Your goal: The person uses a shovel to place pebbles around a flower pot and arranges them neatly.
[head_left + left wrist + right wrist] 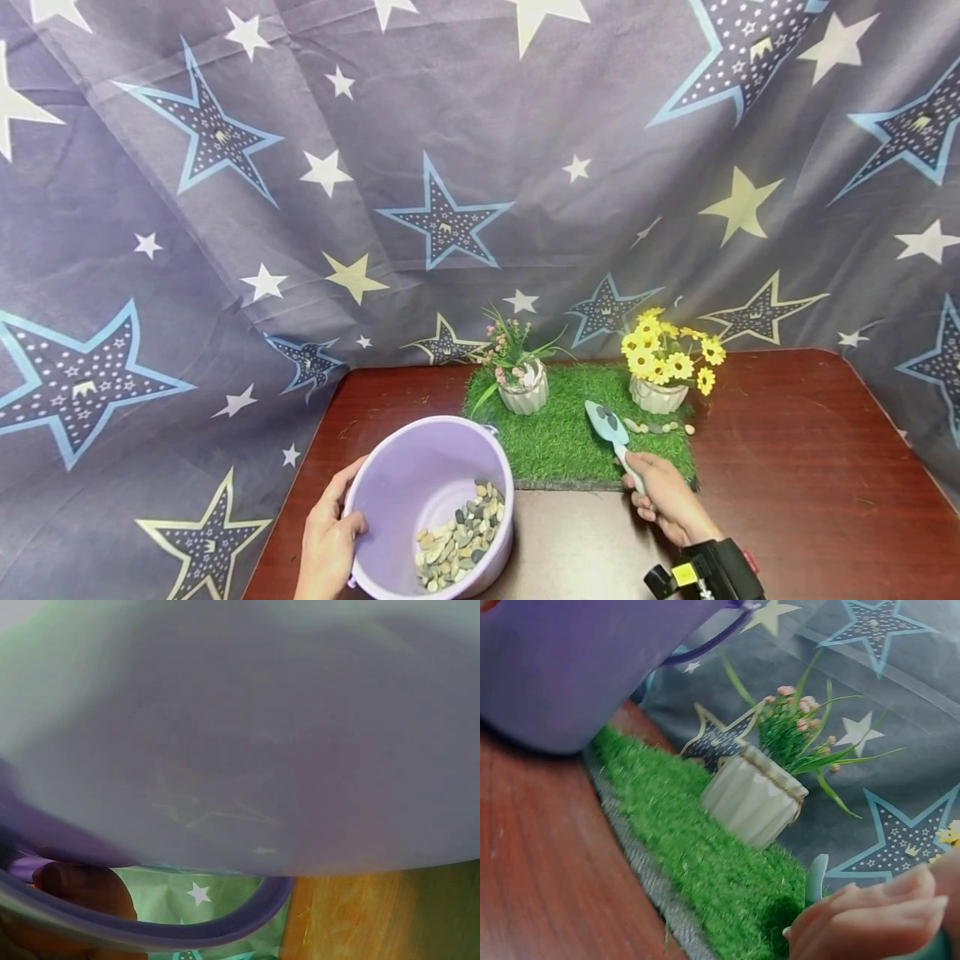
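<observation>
My left hand (pixel 332 533) grips the near-left rim of a purple bucket (pixel 397 475), thumb over the inside wall. Grey and tan pebbles (pixel 465 537) lie in the bottom of the bucket, which tilts toward me. In the left wrist view the bucket's wall (pixel 247 750) fills most of the picture, with its handle (pixel 225 928) below. My right hand (pixel 667 493) holds a light-blue hand trowel (pixel 607 423) by its pale handle, over the artificial turf mat (pixel 555 450). A few dark pebbles sit in the trowel's scoop. Beside it, a short row of pebbles (pixel 656 428) lies on the mat.
On the mat stand a white pot with pink flowers (pixel 525 392) at left and a white pot with yellow flowers (pixel 660 393) at right. Behind the reddish-brown table (pixel 795 450) hangs a grey star-patterned cloth (pixel 480 108).
</observation>
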`<move>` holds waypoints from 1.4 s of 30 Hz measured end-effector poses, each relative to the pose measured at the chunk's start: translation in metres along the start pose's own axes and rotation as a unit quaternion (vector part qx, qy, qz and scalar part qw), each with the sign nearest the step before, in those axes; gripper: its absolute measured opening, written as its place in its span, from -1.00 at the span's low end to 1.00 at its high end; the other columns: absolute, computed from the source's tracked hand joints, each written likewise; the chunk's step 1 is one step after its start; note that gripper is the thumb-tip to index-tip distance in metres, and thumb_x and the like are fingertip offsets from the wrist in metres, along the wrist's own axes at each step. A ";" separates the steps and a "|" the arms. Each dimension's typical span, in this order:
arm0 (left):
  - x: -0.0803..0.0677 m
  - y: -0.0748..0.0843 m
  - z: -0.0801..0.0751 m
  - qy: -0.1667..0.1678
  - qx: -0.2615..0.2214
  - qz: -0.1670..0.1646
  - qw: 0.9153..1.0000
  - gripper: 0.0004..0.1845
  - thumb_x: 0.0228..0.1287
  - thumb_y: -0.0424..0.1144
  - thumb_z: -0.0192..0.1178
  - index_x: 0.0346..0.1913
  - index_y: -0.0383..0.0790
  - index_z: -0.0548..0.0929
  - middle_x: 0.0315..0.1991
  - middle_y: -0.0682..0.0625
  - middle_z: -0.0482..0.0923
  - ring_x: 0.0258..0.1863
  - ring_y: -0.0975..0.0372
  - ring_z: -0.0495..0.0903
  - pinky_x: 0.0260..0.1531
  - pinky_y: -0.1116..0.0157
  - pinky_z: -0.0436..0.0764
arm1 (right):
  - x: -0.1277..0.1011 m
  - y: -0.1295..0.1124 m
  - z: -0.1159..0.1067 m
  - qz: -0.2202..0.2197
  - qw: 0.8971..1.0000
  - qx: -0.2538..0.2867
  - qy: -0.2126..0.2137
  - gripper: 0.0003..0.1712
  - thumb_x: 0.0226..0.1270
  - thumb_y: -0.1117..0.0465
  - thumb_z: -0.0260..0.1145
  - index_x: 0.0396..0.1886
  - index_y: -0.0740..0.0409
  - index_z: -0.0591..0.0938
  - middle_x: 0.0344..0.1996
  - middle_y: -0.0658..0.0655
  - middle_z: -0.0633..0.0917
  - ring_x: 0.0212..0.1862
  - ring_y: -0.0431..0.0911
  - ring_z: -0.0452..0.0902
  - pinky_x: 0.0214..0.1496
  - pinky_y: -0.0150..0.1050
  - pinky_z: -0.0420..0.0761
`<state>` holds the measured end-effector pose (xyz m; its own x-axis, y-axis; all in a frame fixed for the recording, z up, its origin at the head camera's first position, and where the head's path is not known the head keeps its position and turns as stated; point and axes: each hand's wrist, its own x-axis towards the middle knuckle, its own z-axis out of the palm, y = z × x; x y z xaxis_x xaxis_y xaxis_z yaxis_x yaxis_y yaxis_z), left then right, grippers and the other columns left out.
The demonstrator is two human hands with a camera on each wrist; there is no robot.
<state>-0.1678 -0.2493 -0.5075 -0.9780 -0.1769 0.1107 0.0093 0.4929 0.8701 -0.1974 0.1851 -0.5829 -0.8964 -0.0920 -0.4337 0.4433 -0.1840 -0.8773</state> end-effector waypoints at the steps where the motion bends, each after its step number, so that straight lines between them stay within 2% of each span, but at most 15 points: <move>1: 0.000 0.000 0.000 -0.001 -0.001 0.000 1.000 -0.12 -0.21 -0.67 0.06 0.35 -0.13 0.60 0.16 -0.19 0.68 -0.15 0.31 0.64 -0.18 0.46 0.57 | 0.000 -0.001 -0.002 0.000 1.000 0.005 -0.011 -0.50 0.69 0.11 -0.12 0.29 0.47 0.34 -0.48 -0.08 0.44 -0.65 -0.38 0.16 -0.69 -0.52 0.28; 10: 0.000 -0.001 0.000 0.003 0.008 0.008 1.000 -0.11 -0.22 -0.67 0.07 0.35 -0.12 0.60 0.05 -0.21 0.72 -0.20 0.31 0.65 -0.22 0.43 0.59 | 0.002 -0.009 -0.016 0.005 0.991 0.078 -0.108 -0.54 0.72 0.05 -0.19 0.18 0.34 0.42 -0.49 -0.14 0.45 -0.64 -0.43 0.20 -0.68 -0.56 0.30; 22: 0.001 -0.003 -0.001 0.001 0.017 0.005 1.000 -0.11 -0.20 -0.66 0.08 0.36 -0.12 0.59 0.04 -0.21 0.72 -0.20 0.35 0.63 -0.21 0.44 0.59 | 0.002 -0.012 -0.029 0.009 0.980 0.113 -0.162 -0.50 0.73 0.06 -0.21 0.26 0.38 0.38 -0.49 -0.15 0.46 -0.65 -0.43 0.17 -0.69 -0.57 0.29; 31: 0.002 0.000 0.000 -0.004 0.025 -0.029 0.999 -0.12 -0.16 -0.64 0.08 0.38 -0.08 0.58 0.10 -0.19 0.71 -0.17 0.35 0.62 -0.17 0.43 0.57 | 0.002 -0.014 -0.036 0.007 0.979 0.088 -0.182 -0.54 0.72 0.06 -0.17 0.18 0.32 0.47 -0.50 -0.16 0.49 -0.66 -0.44 0.20 -0.69 -0.56 0.32; 38: 0.002 0.000 0.001 -0.005 0.026 -0.033 0.999 -0.12 -0.15 -0.64 0.08 0.38 -0.07 0.57 0.09 -0.19 0.71 -0.18 0.36 0.63 -0.18 0.43 0.58 | -0.004 -0.017 -0.043 0.015 0.988 0.035 -0.150 -0.50 0.71 0.05 -0.17 0.23 0.38 0.44 -0.50 -0.14 0.47 -0.69 -0.42 0.20 -0.72 -0.54 0.30; 42: 0.002 0.002 0.001 -0.002 0.026 -0.032 0.999 -0.12 -0.17 -0.64 0.08 0.38 -0.08 0.58 0.08 -0.20 0.72 -0.19 0.36 0.63 -0.19 0.44 0.57 | -0.005 -0.019 -0.044 0.016 0.990 0.011 -0.143 -0.48 0.71 0.04 -0.17 0.24 0.39 0.44 -0.50 -0.13 0.47 -0.69 -0.42 0.19 -0.72 -0.53 0.29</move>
<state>-0.1697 -0.2483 -0.5063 -0.9770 -0.2062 0.0539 -0.0636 0.5235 0.8496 -0.2015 0.2325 -0.5732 -0.8463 -0.3705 -0.3827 0.4744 -0.1973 -0.8579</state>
